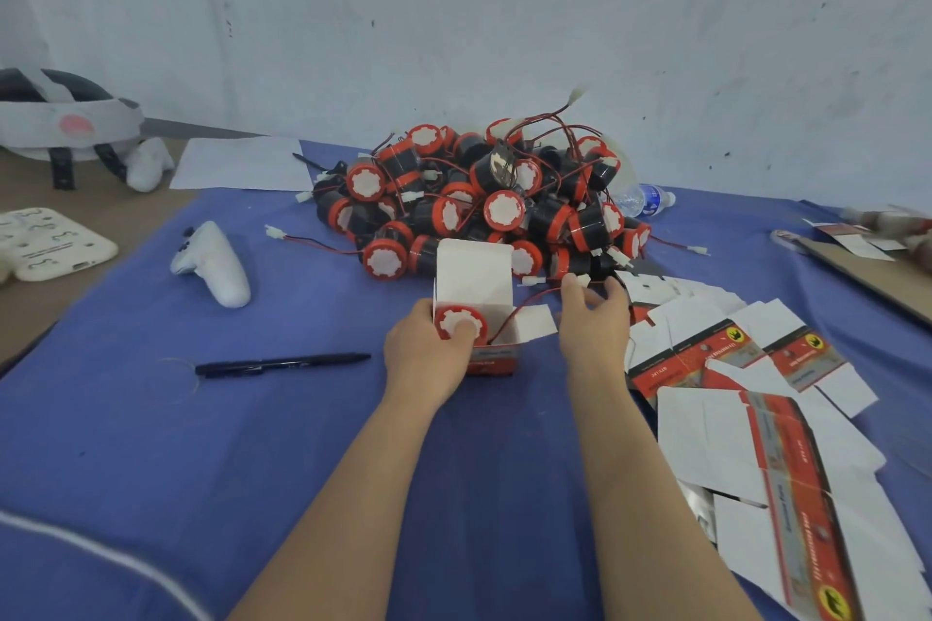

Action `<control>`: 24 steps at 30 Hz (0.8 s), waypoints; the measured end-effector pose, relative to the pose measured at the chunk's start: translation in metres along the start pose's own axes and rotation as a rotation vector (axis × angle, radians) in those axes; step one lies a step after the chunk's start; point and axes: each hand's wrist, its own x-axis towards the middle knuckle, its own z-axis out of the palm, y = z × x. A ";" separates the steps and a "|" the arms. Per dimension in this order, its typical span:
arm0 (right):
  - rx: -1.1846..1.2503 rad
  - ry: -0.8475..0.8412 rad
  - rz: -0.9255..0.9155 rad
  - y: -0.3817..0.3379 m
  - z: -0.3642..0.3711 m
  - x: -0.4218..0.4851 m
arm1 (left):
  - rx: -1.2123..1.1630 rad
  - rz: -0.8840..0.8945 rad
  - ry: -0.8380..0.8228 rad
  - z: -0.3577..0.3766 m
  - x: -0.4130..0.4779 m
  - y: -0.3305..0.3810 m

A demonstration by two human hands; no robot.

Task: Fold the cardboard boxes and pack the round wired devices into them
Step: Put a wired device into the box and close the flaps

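The small cardboard box (474, 313) stands just above the middle of the frame on the blue cloth (252, 444), its top open, the tall white lid flap upright at the back and a side flap hanging out to the right. A round wired device (460, 323) sits inside with its red-rimmed white face up. The left hand (428, 353) grips the box from the left, fingers curled round its side and the thumb pressed on the device's face. A thin red and black wire (509, 318) runs out of the box to the right, where the right hand (595, 313) pinches it between curled fingers and thumb, near a white connector (582, 278).

Just behind the box, upper centre, lies a big pile of the same devices (484, 202), wires tangled. A clear water bottle (645, 199) lies on its side at the pile's right edge. Flat unfolded boxes (756, 393), red and white, spread over the right and lower right of the frame.

Left of the hands lies a dark pen (282, 363); farther up left, a white controller (217, 262). A white sheet of paper (242, 164) and a headset (65, 121) lie in the upper left.
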 end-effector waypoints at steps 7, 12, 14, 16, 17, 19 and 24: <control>0.041 0.032 -0.005 0.003 -0.003 0.008 | -0.006 -0.011 -0.067 -0.004 -0.004 0.004; -0.024 -0.019 -0.034 0.004 -0.002 0.008 | 0.010 -0.013 -0.077 -0.007 -0.005 0.004; -0.023 0.017 -0.077 0.002 -0.004 0.008 | 0.018 -0.012 -0.077 -0.007 -0.005 0.005; -0.004 0.067 -0.138 0.000 -0.005 0.006 | 0.029 -0.008 -0.074 -0.006 -0.005 0.005; 0.002 0.085 -0.177 -0.002 -0.006 0.005 | 0.036 -0.007 -0.069 -0.006 -0.005 0.004; -0.016 0.096 -0.293 -0.007 -0.005 0.000 | 0.056 -0.009 -0.057 -0.006 -0.004 0.004; -0.143 0.065 -0.585 -0.020 0.001 -0.015 | 0.094 0.001 -0.034 -0.004 -0.005 0.004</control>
